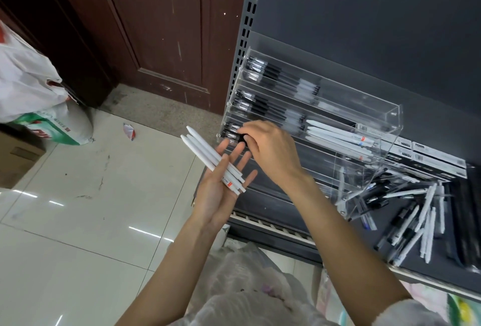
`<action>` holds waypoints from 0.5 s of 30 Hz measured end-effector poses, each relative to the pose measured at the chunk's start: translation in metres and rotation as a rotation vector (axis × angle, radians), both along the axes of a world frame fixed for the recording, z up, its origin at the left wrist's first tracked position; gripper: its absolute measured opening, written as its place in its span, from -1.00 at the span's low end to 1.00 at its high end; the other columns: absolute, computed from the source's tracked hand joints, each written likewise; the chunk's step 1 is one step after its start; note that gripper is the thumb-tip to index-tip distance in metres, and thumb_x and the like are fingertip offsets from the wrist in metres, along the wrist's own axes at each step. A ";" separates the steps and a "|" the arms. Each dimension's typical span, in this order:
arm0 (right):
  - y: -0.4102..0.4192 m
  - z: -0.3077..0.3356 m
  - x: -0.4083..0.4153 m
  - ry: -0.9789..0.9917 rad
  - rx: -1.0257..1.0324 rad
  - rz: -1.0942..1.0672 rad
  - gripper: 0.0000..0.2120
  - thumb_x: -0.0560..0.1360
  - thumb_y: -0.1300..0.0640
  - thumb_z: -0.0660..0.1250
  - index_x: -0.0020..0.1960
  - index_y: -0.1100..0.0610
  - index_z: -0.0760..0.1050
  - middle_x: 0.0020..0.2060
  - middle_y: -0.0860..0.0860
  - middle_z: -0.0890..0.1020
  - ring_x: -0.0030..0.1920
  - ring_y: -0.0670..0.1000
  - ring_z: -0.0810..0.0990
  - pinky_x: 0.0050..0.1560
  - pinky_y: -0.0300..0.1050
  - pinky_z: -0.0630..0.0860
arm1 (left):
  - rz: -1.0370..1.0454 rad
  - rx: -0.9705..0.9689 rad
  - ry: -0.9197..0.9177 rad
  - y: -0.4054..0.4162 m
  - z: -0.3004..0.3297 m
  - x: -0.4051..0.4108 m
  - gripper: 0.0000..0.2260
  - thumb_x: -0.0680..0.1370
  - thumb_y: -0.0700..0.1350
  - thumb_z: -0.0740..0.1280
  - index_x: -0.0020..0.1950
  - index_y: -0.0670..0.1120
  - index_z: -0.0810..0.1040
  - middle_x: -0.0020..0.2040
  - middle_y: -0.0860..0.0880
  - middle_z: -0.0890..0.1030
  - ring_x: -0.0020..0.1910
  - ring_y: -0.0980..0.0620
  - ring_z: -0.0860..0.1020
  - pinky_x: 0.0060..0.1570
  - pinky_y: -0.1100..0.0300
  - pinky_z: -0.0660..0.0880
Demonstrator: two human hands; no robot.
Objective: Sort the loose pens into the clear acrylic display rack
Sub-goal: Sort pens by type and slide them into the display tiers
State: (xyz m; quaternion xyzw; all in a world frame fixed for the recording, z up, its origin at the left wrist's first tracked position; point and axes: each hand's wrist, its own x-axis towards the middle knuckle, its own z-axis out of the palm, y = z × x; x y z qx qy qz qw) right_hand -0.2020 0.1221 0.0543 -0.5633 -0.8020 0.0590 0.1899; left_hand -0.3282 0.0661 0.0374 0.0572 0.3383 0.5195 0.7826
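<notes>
A clear acrylic display rack (385, 128) with stepped tiers stands on a dark grey shelf (390, 39). Its upper tiers hold black pens (270, 72); a lower tier holds black pens at left and white pens (335, 134) at right. My left hand (221, 185) is palm up with straight fingers, and three white pens (205, 154) lie across it. My right hand (270, 148) reaches over the rack's left end, fingers curled on a black pen (240, 137) at the third tier. A loose pile of black and white pens (416, 208) lies on the shelf at right.
Flat black and white boxes (437, 161) lie behind the loose pile. A brown wooden door (145, 26) and glossy floor tiles (91, 221) are at left, with white plastic bags (28, 78) and a cardboard box (18, 159). Another plastic bag (247, 273) sits below the shelf.
</notes>
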 end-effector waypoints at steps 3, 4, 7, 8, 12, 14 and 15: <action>-0.020 0.016 0.007 0.214 -0.047 -0.099 -0.83 0.54 0.22 0.28 0.08 0.09 0.60 -0.02 -0.04 0.65 -0.02 -0.03 0.60 -0.09 -0.11 0.57 | -0.036 0.060 0.011 0.000 0.007 0.007 -0.68 0.62 -0.14 0.11 0.36 0.01 0.39 0.29 -0.08 0.55 0.29 -0.04 0.51 0.26 -0.13 0.40; -0.030 0.022 0.010 0.290 -0.058 -0.140 -0.84 0.54 0.19 0.29 0.07 0.07 0.59 -0.04 -0.06 0.65 -0.03 -0.06 0.59 -0.08 -0.11 0.56 | -0.038 0.076 0.011 0.001 0.010 0.011 -0.67 0.61 -0.13 0.13 0.37 0.01 0.39 0.30 -0.07 0.54 0.31 -0.04 0.49 0.29 -0.12 0.37; -0.061 0.034 0.017 0.394 -0.155 -0.252 -0.88 0.51 0.11 0.36 0.05 0.03 0.58 -0.07 -0.11 0.65 -0.07 -0.16 0.59 -0.05 -0.15 0.55 | -0.041 0.089 -0.018 0.003 0.017 0.026 -0.66 0.59 -0.10 0.12 0.35 0.01 0.41 0.28 -0.02 0.56 0.35 -0.04 0.45 0.34 -0.05 0.34; -0.069 0.036 0.018 0.402 -0.222 -0.282 -0.86 0.50 0.08 0.37 0.06 0.02 0.56 -0.07 -0.13 0.65 -0.07 -0.18 0.60 -0.04 -0.15 0.56 | -0.059 0.093 -0.040 0.003 0.020 0.032 -0.66 0.59 -0.09 0.11 0.35 0.01 0.41 0.27 0.00 0.57 0.34 -0.02 0.46 0.30 0.00 0.40; -0.087 0.032 0.029 0.516 -0.289 -0.396 -0.84 0.48 0.10 0.40 0.06 0.05 0.55 -0.11 -0.12 0.68 -0.12 -0.19 0.62 -0.05 -0.17 0.57 | -0.195 0.092 -0.057 0.001 0.027 0.062 -0.64 0.53 -0.02 0.14 0.33 0.04 0.42 0.23 0.03 0.60 0.18 0.09 0.57 -0.05 0.19 0.57; -0.095 0.032 0.043 0.536 -0.236 -0.461 -0.87 0.48 0.14 0.40 0.02 0.06 0.59 -0.17 -0.11 0.69 -0.20 -0.18 0.61 -0.14 -0.19 0.56 | -0.273 0.102 0.019 -0.003 0.024 0.074 -0.61 0.53 0.01 0.15 0.36 0.05 0.41 0.22 0.04 0.60 0.21 0.07 0.56 0.03 0.15 0.55; -0.100 0.031 0.053 0.495 -0.199 -0.493 -0.90 0.49 0.14 0.39 0.01 0.05 0.59 -0.21 -0.11 0.69 -0.26 -0.17 0.60 -0.20 -0.15 0.56 | -0.307 0.130 0.095 -0.005 0.020 0.079 -0.62 0.55 0.03 0.14 0.36 0.05 0.42 0.20 0.05 0.61 0.22 0.06 0.55 0.09 0.14 0.53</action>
